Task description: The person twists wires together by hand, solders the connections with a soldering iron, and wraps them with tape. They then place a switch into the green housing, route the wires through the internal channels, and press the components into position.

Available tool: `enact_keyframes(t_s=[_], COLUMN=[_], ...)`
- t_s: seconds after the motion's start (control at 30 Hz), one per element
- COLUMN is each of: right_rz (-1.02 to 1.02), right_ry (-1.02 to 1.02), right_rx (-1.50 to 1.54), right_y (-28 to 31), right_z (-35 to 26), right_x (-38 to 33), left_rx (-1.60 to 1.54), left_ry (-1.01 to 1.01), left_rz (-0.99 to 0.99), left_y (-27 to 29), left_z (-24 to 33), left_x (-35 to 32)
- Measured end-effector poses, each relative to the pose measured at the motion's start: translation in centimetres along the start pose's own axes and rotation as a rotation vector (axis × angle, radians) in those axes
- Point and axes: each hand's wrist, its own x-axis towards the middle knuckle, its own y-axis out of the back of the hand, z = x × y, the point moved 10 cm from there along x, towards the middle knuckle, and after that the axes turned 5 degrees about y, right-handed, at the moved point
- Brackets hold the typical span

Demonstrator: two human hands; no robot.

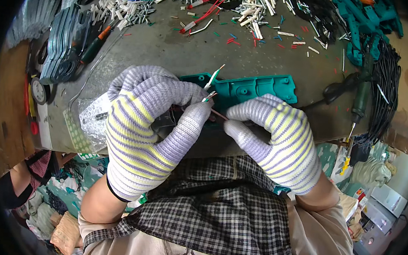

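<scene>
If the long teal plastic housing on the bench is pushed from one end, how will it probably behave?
The long teal plastic housing looks like a rigid moulded shell, so it would probably slide or pivot as one piece without bending. It lies flat on the grey bench, so rolling or tipping seems unlikely. Being a thin shell, it is probably light, and the thin wires at its left end may drag along.

A crumpled clear plastic bag (92,118), showing a small dark label, lies on the grey workbench (171,53) near its front edge. No signs or screens can be made out.
</scene>
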Motion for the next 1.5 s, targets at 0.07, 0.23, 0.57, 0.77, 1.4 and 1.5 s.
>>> enact_keyframes(t_s=[0.07, 0.23, 0.57, 0.77, 1.4, 1.5], right_rz=[-0.034, 0.017, -0.014, 0.032, 0.176, 0.16], right_ry=[-0.045, -0.193, -0.262, -0.242, 0.476, 0.539], right_rx=[-0.049, 0.293, 0.478, 0.574, -0.193, -0.303], right_y=[0.1, -0.5, -1.8, -1.5, 0.1, -0.2], right_z=[0.0, 0.5, 1.7, 1.3, -4.5, -4.6], right_x=[-0.2, 0.8, 0.8, 0.2, 0.7, -0.3], left_rx=[0.027, -0.038, -0.002, -0.075, -0.126, -0.238], left_ry=[-0.034, -0.022, -0.042, -0.012, -0.06, 0.007], left_rz=[-0.019, -0.02, -0.16, -0.214, -0.359, -0.469], left_y=[-0.1, 0.1, -0.5, -0.8, -0.7, -1.1], left_z=[0.2, 0.0, 0.1, -0.3, -0.3, 0.4], left_x=[0.1, -0.1, -0.1, -0.2, 0.1, 0.4])
